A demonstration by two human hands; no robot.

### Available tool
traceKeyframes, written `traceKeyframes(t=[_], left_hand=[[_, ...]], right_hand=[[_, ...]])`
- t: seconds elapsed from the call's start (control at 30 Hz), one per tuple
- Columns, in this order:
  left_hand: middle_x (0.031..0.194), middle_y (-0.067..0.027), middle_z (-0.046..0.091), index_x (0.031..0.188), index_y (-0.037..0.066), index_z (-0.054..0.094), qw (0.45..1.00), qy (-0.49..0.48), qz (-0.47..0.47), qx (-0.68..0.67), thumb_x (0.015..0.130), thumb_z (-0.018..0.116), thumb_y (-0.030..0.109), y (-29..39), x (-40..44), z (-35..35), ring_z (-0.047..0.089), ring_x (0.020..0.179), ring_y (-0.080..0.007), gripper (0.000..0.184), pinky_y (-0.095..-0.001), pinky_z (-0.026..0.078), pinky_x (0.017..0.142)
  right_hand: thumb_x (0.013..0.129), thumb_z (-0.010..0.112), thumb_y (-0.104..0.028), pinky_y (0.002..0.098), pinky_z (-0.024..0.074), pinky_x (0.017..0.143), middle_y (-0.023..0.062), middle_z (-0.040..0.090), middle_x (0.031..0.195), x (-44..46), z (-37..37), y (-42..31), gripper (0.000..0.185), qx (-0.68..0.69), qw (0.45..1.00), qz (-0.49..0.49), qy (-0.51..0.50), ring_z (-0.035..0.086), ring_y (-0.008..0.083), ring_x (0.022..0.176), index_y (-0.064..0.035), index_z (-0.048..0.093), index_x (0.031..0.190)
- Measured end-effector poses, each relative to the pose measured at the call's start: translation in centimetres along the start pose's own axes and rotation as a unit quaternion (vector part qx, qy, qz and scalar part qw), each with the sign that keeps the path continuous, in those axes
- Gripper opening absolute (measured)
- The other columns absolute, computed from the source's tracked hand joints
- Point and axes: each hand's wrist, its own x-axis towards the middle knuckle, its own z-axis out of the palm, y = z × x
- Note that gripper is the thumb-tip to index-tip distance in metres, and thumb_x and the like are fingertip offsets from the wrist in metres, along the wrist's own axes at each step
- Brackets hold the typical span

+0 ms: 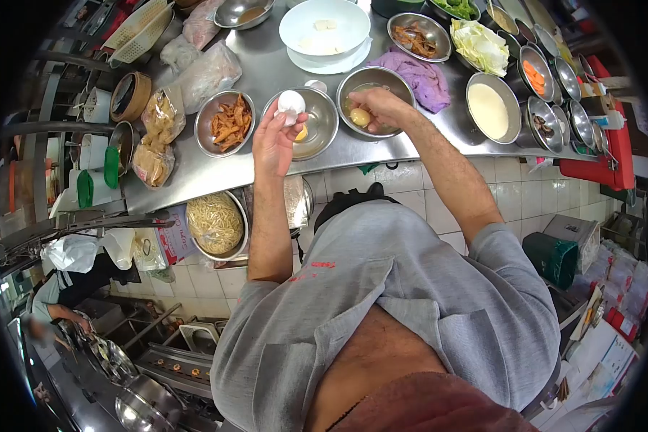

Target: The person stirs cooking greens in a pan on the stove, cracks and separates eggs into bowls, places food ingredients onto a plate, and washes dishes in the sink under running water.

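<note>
My left hand (275,140) is raised over the left part of a steel bowl (322,119), its fingers closed around a white eggshell (291,104). Part of an orange-yellow egg yolk (302,133) shows in that bowl beside my fingers. My right hand (381,104) reaches down into a second steel bowl (408,85), fingers curled about a yellowish round egg yolk (360,117). Clear liquid seems to lie around those fingertips. A small white piece (315,86), perhaps shell, sits behind the first bowl.
Fried brown strips fill a bowl (224,124) on the left. A white bowl (324,29) stands behind; a purple cloth (417,78) and a bowl of cream-coloured liquid (487,109) are to the right. Noodles (214,223) sit below the counter edge. Another person (57,309) is at lower left.
</note>
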Motion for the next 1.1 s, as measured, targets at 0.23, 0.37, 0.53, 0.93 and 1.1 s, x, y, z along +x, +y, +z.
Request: traceKeyframes(t=[0.23,0.37,0.53,0.93,1.1], left_hand=[[0.104,-0.0146,0.059,0.122,-0.004,0.044,1.0,0.01,0.026,0.005,0.084,0.055,0.008,0.5,-0.8,-1.4,0.062,0.087,-0.0247,0.042,-0.0271,0.051,0.068],[0.104,-0.014,0.059,0.122,-0.003,0.044,0.999,0.016,0.027,0.011,0.084,0.055,0.008,0.5,-0.9,-1.4,0.063,0.086,-0.0242,0.042,-0.027,0.051,0.068],[0.104,-0.0144,0.059,0.123,-0.003,0.043,0.999,0.019,0.03,0.01,0.083,0.056,0.009,0.8,-1.0,-1.4,0.062,0.087,-0.0245,0.043,-0.0277,0.051,0.068],[0.104,-0.016,0.059,0.121,-0.003,0.044,0.999,0.01,0.04,-0.017,0.082,0.058,0.009,1.3,-0.6,-1.2,0.062,0.088,-0.0267,0.043,-0.0286,0.052,0.069],[0.103,-0.0162,0.059,0.12,-0.004,0.046,0.999,0.002,0.046,-0.026,0.082,0.058,0.009,2.0,-0.7,-0.7,0.062,0.088,-0.0272,0.042,-0.0287,0.053,0.069]], right_hand=[[0.091,0.046,-0.035,0.0231,0.0427,0.044,0.0066,0.055,0.072,0.3,-0.1,0.4,0.033,0.205,0.965,-0.008,-0.16,0.054,0.0136,0.059,-0.0035,0.053,0.085],[0.092,0.045,-0.036,0.0218,0.0432,0.046,0.0072,0.056,0.073,0.3,-0.1,0.4,0.035,0.299,0.93,-0.025,-0.212,0.055,0.0132,0.062,-0.0029,0.054,0.086],[0.091,0.045,-0.037,0.0206,0.0394,0.043,0.0096,0.058,0.076,-1.8,-0.7,-1.9,0.039,0.357,0.915,-0.086,-0.167,0.056,0.015,0.063,0.0001,0.059,0.089],[0.087,0.05,-0.014,0.0139,0.0409,0.036,0.0077,0.058,0.07,-5.9,-1.4,-8.5,0.021,0.326,0.939,-0.109,0.023,0.053,0.0101,0.053,0.0064,0.055,0.087],[0.088,0.049,-0.013,0.0145,0.0421,0.036,0.0089,0.059,0.072,-8.3,-1.7,-12.3,0.021,0.262,0.953,-0.149,0.037,0.055,0.0107,0.053,0.0068,0.055,0.086]])
